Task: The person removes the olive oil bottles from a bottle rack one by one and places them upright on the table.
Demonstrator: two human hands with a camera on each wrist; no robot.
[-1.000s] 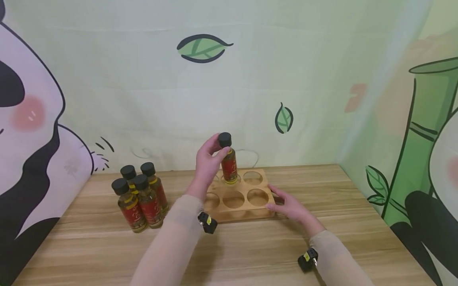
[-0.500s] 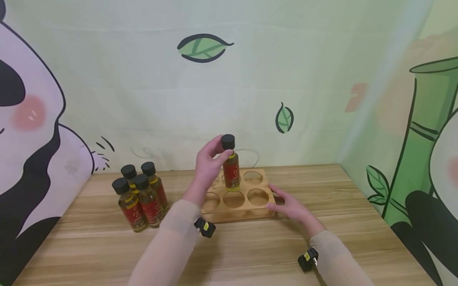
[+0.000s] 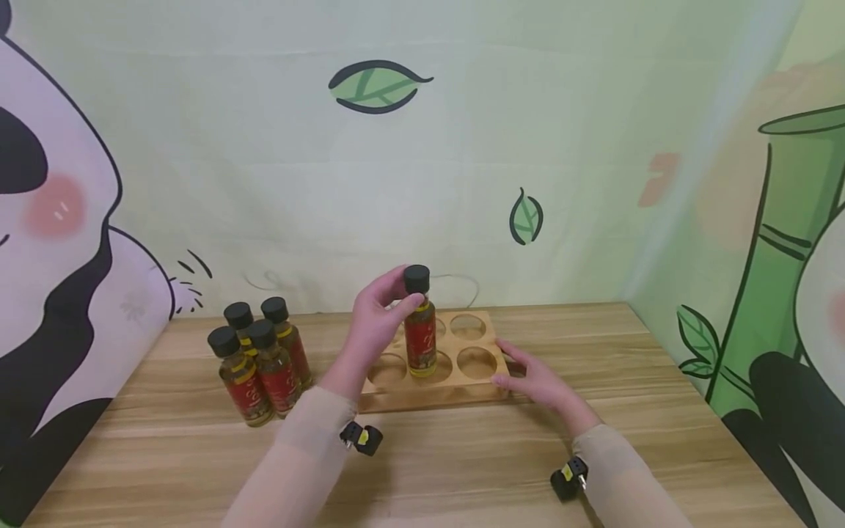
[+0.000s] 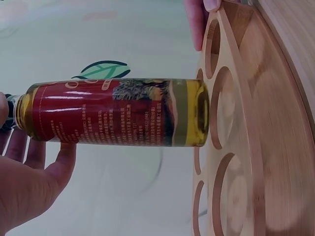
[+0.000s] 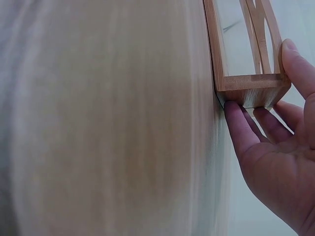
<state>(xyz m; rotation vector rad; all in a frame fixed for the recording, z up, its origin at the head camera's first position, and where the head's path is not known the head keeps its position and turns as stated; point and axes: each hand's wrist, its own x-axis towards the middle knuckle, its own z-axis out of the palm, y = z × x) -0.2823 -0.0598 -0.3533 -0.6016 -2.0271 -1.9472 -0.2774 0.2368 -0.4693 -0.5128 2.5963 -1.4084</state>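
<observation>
My left hand [image 3: 376, 314] pinches a small glass bottle [image 3: 421, 339] by its neck, just below the black cap. The bottle has a red label and yellowish liquid, and stands upright over the front middle hole of a wooden rack [image 3: 436, 400]. In the left wrist view the base of the bottle [image 4: 118, 113] is close to that hole; whether it has entered cannot be told. My right hand [image 3: 536, 380] grips the right end of the rack, and in the right wrist view the thumb and fingers lie against the rack's end [image 5: 253, 91].
Several matching bottles [image 3: 279, 381] stand grouped on the wood-grain table [image 3: 462, 469], left of the rack. Behind the table hangs a printed backdrop [image 3: 462, 147] with leaves and pandas. A thin cord [image 3: 477, 290] lies by the backdrop.
My left hand has lowered the bottle and brought it toward me, from the rack's back row to its front middle hole. The right hand stays on the rack.
</observation>
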